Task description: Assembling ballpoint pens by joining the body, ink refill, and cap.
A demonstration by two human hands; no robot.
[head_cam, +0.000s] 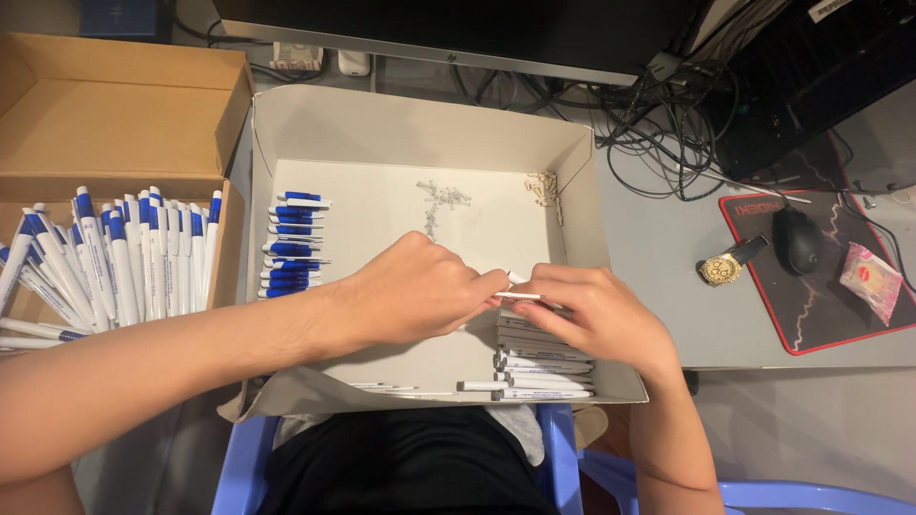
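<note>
While both hands meet at the centre of the frame, the left hand (415,291) is curled nearly closed, fingertips pinching one end of a thin white pen barrel (520,297). Right hand (596,315) mirrors it, fingers folded in on the barrel's other end, so the piece lies level between the two, just above a stack of white barrels (542,367) at lower centre-right. All of this sits inside a shallow white cardboard box (420,124) filling the middle of the frame. Left side of that box, there's a neat column of blue pen caps (294,245); toward the top, a scatter of tiny springs (439,202), and a small cluster of pale bits (545,189) in the upper right corner. Out at far left, a brown carton (114,114) holds finished blue-and-white pens (119,257) fanned in a row. Over at right, a gold wristwatch (722,269) rests at the edge of a black mouse pad, with a dark mouse (798,239) just beside it. Tangled cables (658,114) run along the top.
</note>
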